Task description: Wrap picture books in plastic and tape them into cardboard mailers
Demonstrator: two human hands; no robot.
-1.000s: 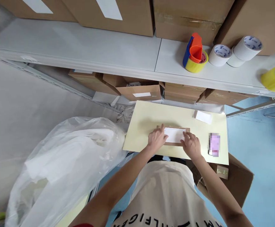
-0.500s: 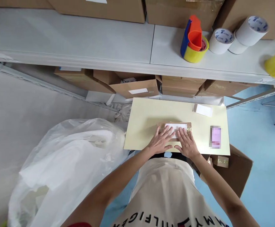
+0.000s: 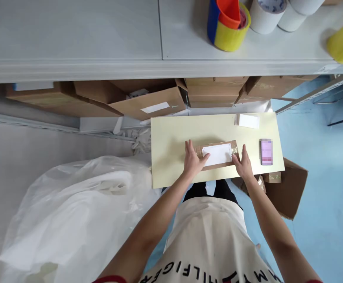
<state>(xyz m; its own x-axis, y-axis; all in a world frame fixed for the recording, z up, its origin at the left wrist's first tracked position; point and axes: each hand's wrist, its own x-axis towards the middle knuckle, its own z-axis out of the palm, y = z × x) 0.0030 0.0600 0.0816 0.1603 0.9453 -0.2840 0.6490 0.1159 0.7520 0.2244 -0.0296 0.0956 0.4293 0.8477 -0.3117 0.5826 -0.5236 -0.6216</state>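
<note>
Atop the table [image 3: 168, 151], left hand [image 3: 193, 162] and right hand [image 3: 244, 165], both splayed, flank a box [image 3: 218, 155].

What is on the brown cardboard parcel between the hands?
A white rectangular label and shiny transparent tape are on the brown cardboard parcel; what the label covers is hidden.

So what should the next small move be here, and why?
I'd probably bring the left hand and right hand inward to grip the brown box by its ends. The white label appears to lie flat on top, and the hands flank both ends, spread open rather than wrapped around it.
</note>
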